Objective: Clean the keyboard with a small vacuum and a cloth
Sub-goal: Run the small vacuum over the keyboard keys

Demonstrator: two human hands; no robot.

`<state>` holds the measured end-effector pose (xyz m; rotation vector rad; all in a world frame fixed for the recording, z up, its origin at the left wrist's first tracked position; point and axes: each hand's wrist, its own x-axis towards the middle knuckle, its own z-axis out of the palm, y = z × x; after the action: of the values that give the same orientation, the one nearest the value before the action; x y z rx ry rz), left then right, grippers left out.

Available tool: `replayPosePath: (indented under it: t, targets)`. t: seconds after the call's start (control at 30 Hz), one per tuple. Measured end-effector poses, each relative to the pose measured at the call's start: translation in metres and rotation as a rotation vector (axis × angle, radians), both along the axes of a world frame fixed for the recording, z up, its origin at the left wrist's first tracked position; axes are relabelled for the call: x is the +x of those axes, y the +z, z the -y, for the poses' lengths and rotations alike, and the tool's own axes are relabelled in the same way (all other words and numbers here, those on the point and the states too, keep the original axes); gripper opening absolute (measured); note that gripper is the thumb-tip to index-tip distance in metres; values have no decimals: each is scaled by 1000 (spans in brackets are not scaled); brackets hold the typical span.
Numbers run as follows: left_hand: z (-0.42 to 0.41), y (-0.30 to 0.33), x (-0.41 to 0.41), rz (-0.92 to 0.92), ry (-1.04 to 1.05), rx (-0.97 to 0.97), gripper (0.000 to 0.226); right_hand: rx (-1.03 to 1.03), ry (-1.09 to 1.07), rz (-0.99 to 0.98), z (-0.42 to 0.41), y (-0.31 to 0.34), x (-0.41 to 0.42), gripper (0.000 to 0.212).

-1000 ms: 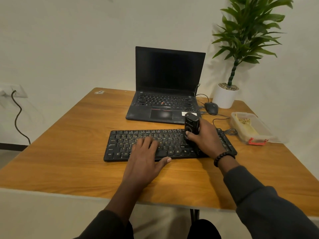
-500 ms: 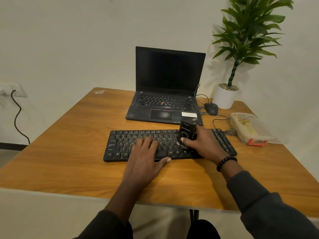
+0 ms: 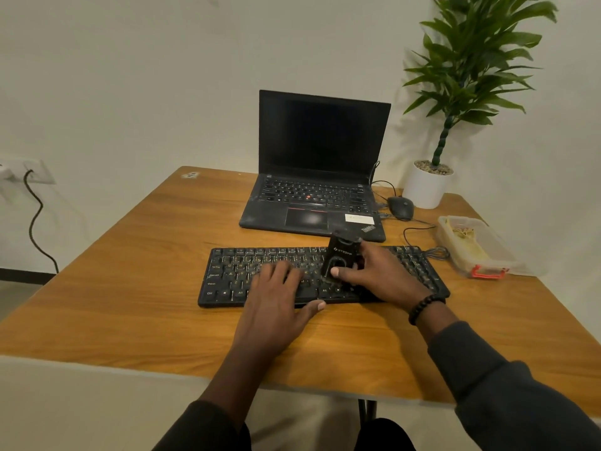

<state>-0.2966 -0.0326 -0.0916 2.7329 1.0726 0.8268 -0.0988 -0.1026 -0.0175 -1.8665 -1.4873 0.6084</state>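
Observation:
A black keyboard [image 3: 234, 271] lies across the middle of the wooden table [image 3: 130, 288]. My left hand [image 3: 273, 301] rests flat on its lower left-middle keys, fingers straight. My right hand [image 3: 380, 275] grips a small black vacuum [image 3: 340, 255], which stands upright with its lower end on the keys right of the keyboard's middle. My thumb lies across the vacuum's front. No cloth is in view.
Behind the keyboard an open laptop [image 3: 318, 177] with a dark screen. A black mouse [image 3: 401, 206] and its cable lie to the laptop's right. A potted plant [image 3: 427, 187] stands at the back right, with a clear plastic box [image 3: 474, 245] in front of it.
My right hand has slid the vacuum leftwards over the keys, from the keyboard's right part towards its middle. The left hand has stayed in place.

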Motion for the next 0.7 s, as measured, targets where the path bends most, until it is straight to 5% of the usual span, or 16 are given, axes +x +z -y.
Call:
replayPosePath:
  t: [0.13, 0.27, 0.4, 0.53, 0.63, 0.7]
  targets:
    - [1, 1, -1, 8, -10, -3, 61, 33, -20, 170, -12, 10, 1, 41]
    - [1, 0, -2, 21, -6, -4, 63, -100, 114, 53, -18, 16, -1, 43]
    - [0, 1, -2, 19, -16, 1, 62, -52, 76, 215, -28, 24, 1, 45]
    - [0, 1, -2, 25, -25, -3, 62, -156, 151, 81, -28, 20, -1, 40]
    - [0, 1, -3, 19, -23, 4, 62, -65, 109, 253, -33, 17, -5, 40]
    - [0, 1, -3, 25, -20, 4, 62, -38, 97, 182, -33, 18, -5, 45]
